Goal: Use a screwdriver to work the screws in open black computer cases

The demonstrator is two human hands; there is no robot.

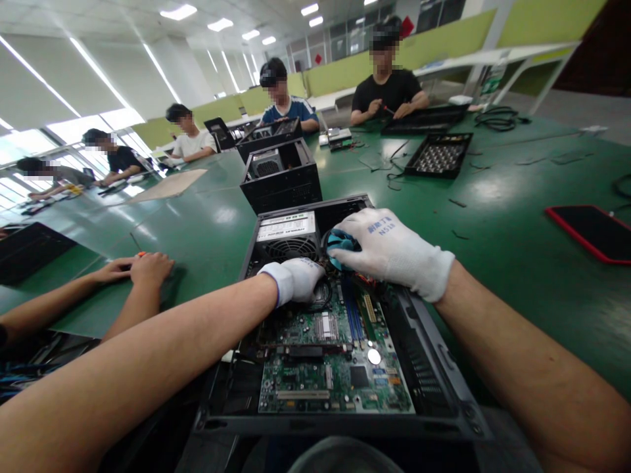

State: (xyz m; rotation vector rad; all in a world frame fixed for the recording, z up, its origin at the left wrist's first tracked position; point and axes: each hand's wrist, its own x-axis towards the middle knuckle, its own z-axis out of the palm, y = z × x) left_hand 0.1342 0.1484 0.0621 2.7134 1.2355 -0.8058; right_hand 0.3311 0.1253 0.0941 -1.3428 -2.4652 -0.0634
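Observation:
An opened black computer case (444, 355) lies in front of me, with a green motherboard (300, 378) and a power supply (287, 226) inside. My right hand (382, 246), in a white glove, has its fingers wrapped round a teal and black object (341, 248) beside the power supply. Also gloved, my left hand (298, 279) reaches in near the fan grille, at the black cables (323, 295). Its fingers are bent down, and their tips are hidden among the cables. Blue memory slots (352, 309) lie just below my right hand.
Another opened case (280, 177) stands behind mine on the green table (211, 210). A black tray (438, 156) and a red-edged black pad (591, 230) are to the right. A person's hands (148, 269) rest at the left. Several people sit around the table.

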